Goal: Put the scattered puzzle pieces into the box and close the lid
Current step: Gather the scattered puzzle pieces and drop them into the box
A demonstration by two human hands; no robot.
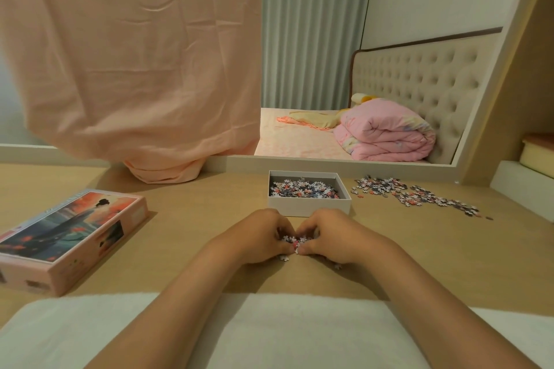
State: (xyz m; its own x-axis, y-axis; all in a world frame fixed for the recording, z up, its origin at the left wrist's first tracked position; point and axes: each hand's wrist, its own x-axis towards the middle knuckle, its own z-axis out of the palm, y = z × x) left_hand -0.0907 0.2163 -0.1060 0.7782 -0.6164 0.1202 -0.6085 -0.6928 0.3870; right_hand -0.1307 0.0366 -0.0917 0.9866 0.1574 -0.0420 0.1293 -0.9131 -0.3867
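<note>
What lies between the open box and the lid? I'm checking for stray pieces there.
In the head view, only bare tabletop lies between the white box and the pictured lid; no pieces show on that stretch.

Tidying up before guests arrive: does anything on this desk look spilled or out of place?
Yes. Loose puzzle pieces lie strewn right of the open box, and its lid sits apart at left.

We cupped our left hand (pixel 263 237) and right hand (pixel 326 237) together, fingertips touching, just before the box (pixel 308 208).
</note>
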